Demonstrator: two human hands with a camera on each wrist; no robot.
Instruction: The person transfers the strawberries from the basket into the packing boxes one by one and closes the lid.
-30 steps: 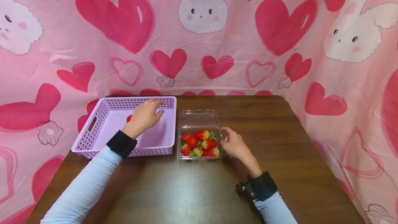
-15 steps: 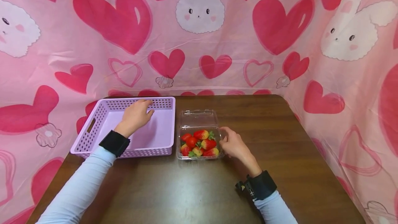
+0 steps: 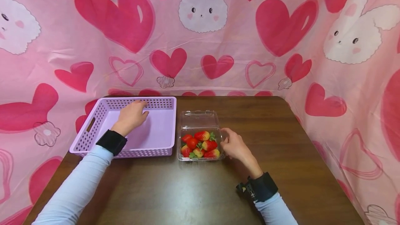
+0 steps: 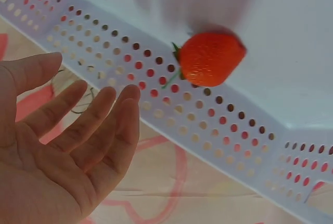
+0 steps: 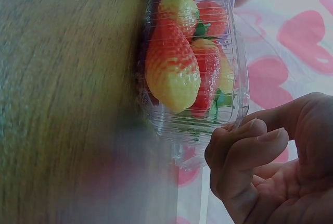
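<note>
My left hand point(image 3: 132, 115) hovers over the lilac plastic basket point(image 3: 159, 141), fingers loosely spread and holding nothing. In the left wrist view a red strawberry point(image 4: 210, 59) with a green stem lies in the basket by its perforated wall, apart from the fingertips; the hand hides it in the head view. My right hand point(image 3: 235, 144) holds the right rim of a clear plastic clamshell box point(image 3: 200, 159), fingers curled at its edge in the right wrist view. Several red and yellow strawberries point(image 3: 208, 145) with green leaves fill the box, whose lid point(image 3: 199, 119) is folded back.
Basket and box stand side by side on a dark brown wooden table point(image 3: 187, 190), with a narrow gap between them. A pink curtain point(image 3: 200, 44) printed with hearts and rabbits hangs behind and along both sides.
My left hand has moved left over the basket, covering the strawberry that showed beside it a second ago. The right hand has stayed at the box's rim.
</note>
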